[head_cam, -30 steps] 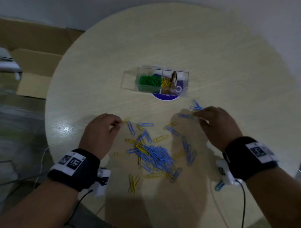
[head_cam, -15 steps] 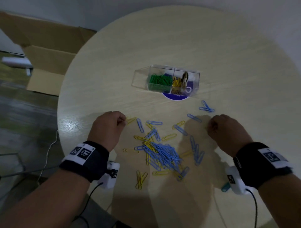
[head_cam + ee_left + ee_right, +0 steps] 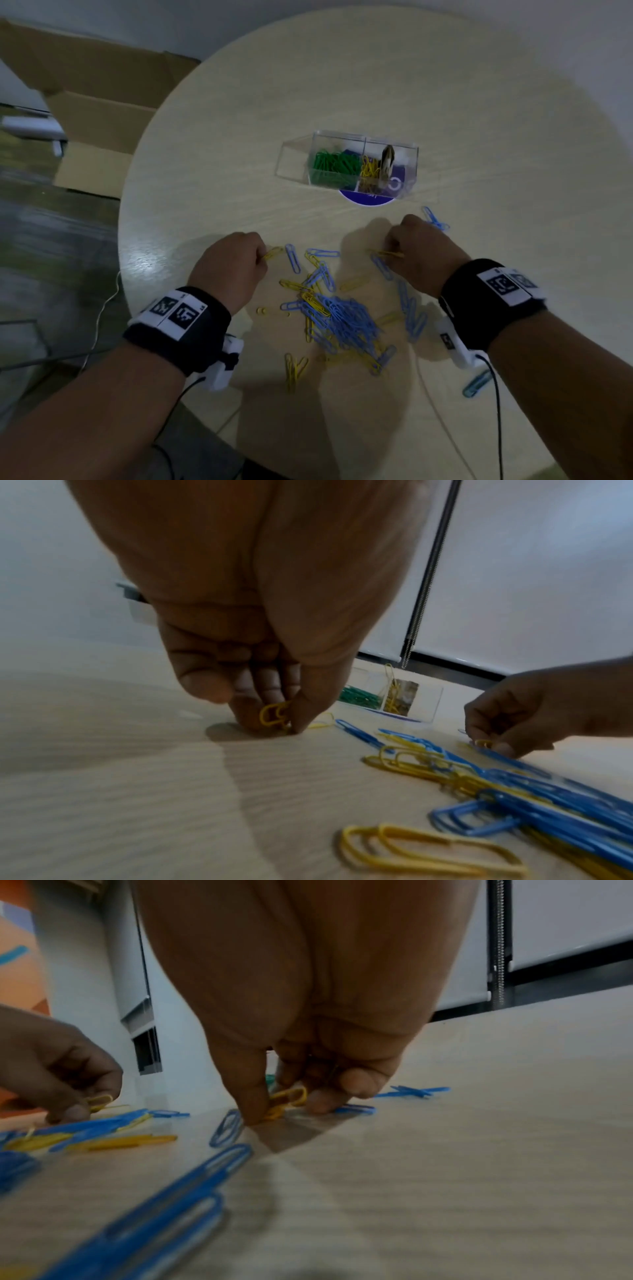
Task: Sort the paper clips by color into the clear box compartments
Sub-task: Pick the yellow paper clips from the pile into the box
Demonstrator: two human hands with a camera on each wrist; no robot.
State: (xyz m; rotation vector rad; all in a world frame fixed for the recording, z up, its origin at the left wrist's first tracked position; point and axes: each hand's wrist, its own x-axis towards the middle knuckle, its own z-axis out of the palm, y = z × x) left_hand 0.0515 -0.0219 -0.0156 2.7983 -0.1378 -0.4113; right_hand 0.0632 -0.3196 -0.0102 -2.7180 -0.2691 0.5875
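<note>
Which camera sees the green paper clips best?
The head view: the green paper clips lie in plain sight in the clear box. The left wrist view shows them small and far off. In the right wrist view the right hand hides nearly all of them.

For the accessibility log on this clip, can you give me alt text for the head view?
Left hand and right hand each pinch a yellow paper clip at the far edge of a pile of blue and yellow clips on a round wooden table. Beyond them, a clear box holds green clips and yellow clips in separate compartments.
</note>
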